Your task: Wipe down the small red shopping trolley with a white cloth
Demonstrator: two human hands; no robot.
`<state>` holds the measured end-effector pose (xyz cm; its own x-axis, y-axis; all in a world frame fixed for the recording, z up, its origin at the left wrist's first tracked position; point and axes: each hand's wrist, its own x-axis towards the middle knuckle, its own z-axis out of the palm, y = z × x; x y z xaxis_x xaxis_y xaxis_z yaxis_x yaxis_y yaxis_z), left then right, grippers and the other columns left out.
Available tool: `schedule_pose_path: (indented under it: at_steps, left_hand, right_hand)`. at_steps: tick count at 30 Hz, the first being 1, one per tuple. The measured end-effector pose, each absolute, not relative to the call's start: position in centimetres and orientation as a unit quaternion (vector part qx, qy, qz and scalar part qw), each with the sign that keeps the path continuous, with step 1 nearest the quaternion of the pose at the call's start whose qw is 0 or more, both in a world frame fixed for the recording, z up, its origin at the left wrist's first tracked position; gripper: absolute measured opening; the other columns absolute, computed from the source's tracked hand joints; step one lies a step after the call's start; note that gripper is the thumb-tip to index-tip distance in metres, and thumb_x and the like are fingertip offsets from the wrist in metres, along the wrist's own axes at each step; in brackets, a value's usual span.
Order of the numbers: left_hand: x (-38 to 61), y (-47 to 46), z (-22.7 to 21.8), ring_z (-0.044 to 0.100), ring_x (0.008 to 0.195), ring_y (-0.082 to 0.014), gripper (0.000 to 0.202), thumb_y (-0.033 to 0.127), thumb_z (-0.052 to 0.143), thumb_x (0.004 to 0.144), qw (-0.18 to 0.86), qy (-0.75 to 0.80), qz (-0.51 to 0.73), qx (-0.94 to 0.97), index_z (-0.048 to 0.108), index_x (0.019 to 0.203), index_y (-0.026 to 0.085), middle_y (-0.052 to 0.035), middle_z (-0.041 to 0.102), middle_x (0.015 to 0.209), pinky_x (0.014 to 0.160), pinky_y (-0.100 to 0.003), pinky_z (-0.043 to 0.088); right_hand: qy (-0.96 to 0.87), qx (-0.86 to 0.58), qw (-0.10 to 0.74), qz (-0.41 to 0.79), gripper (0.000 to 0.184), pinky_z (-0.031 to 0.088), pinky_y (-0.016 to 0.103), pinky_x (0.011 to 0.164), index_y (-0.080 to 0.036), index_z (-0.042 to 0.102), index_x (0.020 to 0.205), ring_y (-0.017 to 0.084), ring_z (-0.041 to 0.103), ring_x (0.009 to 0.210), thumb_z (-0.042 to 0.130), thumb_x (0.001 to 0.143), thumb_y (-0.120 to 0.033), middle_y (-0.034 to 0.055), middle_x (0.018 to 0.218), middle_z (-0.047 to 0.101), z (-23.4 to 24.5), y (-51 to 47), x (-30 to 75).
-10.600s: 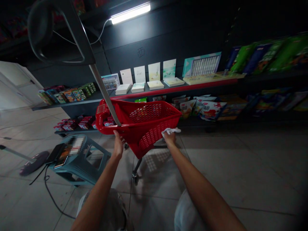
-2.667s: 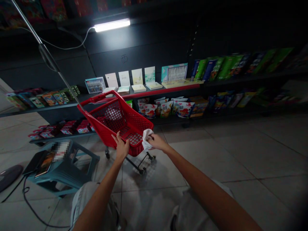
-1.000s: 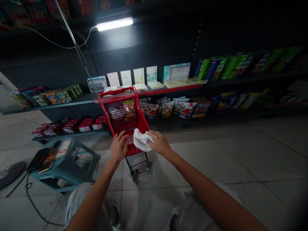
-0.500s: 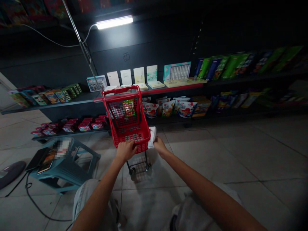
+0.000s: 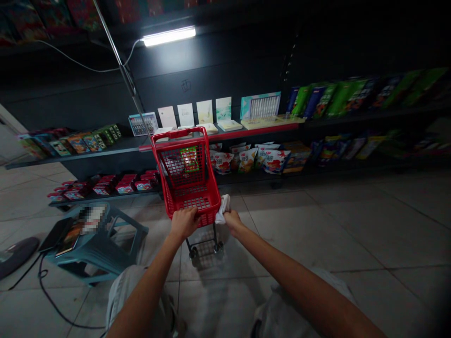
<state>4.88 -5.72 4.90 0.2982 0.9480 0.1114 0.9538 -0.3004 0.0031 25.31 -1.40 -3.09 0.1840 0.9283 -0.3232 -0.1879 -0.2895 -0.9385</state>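
Note:
A small red shopping cart with a mesh basket stands on the floor in front of me, its handle toward the shelf. My left hand grips the near rim of the basket, fingers curled over the edge. Bunched in my right hand is a white cloth, which lies against the basket's near right corner. The basket's inside shows bare mesh. Part of the rim is hidden under my left hand.
Left of the cart stands a blue-grey stool bearing a dark device and papers, with a cable on the floor. Behind the cart a shelf holds notebooks, pen sets and snack bags. A lit tube lamp hangs above.
My right hand and the white cloth have moved slightly down along the basket's right corner. My left hand stays on the rim, and the cart has hardly shifted.

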Motion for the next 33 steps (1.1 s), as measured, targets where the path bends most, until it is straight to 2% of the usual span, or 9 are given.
schedule_pose_path:
  at_steps: [5,10,13,16,18,21,23,25,33]
  left_hand:
    - [4.8,-5.8,5.1,0.073,0.096,-0.0268,0.028,0.048,0.054,0.100,0.042,-0.588,-0.047,-0.806,0.067,0.103,0.024,-0.0084,0.078,0.106,0.075,-0.033,0.047]
    - [4.9,-5.8,5.2,0.073,0.095,-0.0271,0.026,0.047,0.057,0.098,0.048,-0.584,-0.047,-0.809,0.068,0.100,0.024,-0.0074,0.078,0.104,0.073,-0.033,0.046]
    - [5.0,-5.9,5.2,0.073,0.094,-0.0265,0.030,0.050,0.053,0.099,0.046,-0.585,-0.051,-0.808,0.069,0.100,0.024,-0.0077,0.078,0.103,0.074,-0.033,0.046]
    - [5.0,-6.1,5.1,0.073,0.093,-0.0255,0.029,0.049,0.053,0.100,0.043,-0.580,-0.052,-0.812,0.069,0.101,0.024,-0.0074,0.078,0.104,0.074,-0.032,0.046]
    - [4.8,-6.3,5.0,0.073,0.095,-0.0249,0.028,0.048,0.054,0.100,0.040,-0.576,-0.055,-0.814,0.069,0.101,0.024,-0.0070,0.078,0.104,0.074,-0.031,0.045]
    - [4.6,-6.6,5.0,0.073,0.096,-0.0245,0.029,0.048,0.053,0.100,0.036,-0.574,-0.061,-0.816,0.070,0.100,0.024,-0.0065,0.079,0.104,0.074,-0.031,0.045]
    - [4.5,-6.7,5.0,0.074,0.095,-0.0243,0.031,0.049,0.053,0.100,0.034,-0.572,-0.060,-0.817,0.071,0.100,0.024,-0.0066,0.079,0.104,0.074,-0.031,0.045]
    - [4.4,-6.9,5.0,0.074,0.094,-0.0244,0.031,0.050,0.053,0.100,0.034,-0.570,-0.057,-0.819,0.071,0.101,0.024,-0.0065,0.079,0.105,0.073,-0.031,0.046]
    - [4.4,-7.5,5.1,0.074,0.092,-0.0244,0.029,0.047,0.054,0.099,0.024,-0.538,-0.047,-0.841,0.070,0.097,0.024,-0.0065,0.078,0.098,0.073,-0.031,0.047]
  right_hand:
    - [-0.268,-0.567,0.522,0.578,0.020,0.050,0.023,0.053,-0.016,0.067,0.088,0.018,0.069,0.065,0.075,0.072,-0.025,0.0051,0.068,0.069,-1.6,-0.9,25.9]
    - [-0.270,-0.541,0.561,0.566,0.025,0.052,0.023,0.059,-0.015,0.066,0.095,0.018,0.070,0.073,0.067,0.073,-0.027,0.0066,0.083,0.073,0.1,-0.8,26.3]
    - [-0.374,-0.571,0.566,0.463,0.034,0.056,0.027,0.073,-0.015,0.066,0.108,0.021,0.072,0.089,0.057,0.080,-0.030,0.0101,0.102,0.075,0.9,-0.9,26.1]
    - [-0.523,-0.583,0.534,0.316,0.045,0.055,0.036,0.097,-0.016,0.064,0.127,0.025,0.069,0.112,0.050,0.086,-0.029,0.0122,0.124,0.072,1.8,-1.1,25.7]
    - [-0.612,-0.570,0.496,0.234,0.052,0.048,0.039,0.112,-0.016,0.059,0.137,0.026,0.062,0.128,0.049,0.087,-0.023,0.0141,0.139,0.065,2.1,-1.3,25.4]
    - [-0.692,-0.547,0.441,0.165,0.064,0.040,0.040,0.121,-0.013,0.050,0.149,0.027,0.047,0.147,0.048,0.085,-0.013,0.0164,0.158,0.048,2.3,-1.4,25.1]
    - [-0.710,-0.546,0.418,0.153,0.068,0.040,0.041,0.122,-0.014,0.045,0.153,0.026,0.045,0.149,0.048,0.085,-0.010,0.0163,0.161,0.044,2.3,-1.2,25.1]
    - [-0.711,-0.554,0.406,0.153,0.070,0.042,0.040,0.121,-0.013,0.043,0.155,0.026,0.048,0.147,0.049,0.085,-0.009,0.0164,0.159,0.047,2.3,-0.9,25.2]
    - [-0.704,-0.580,0.376,0.164,0.071,0.042,0.037,0.120,-0.012,0.043,0.154,0.025,0.054,0.141,0.054,0.084,-0.006,0.0159,0.156,0.052,3.7,-0.1,25.5]
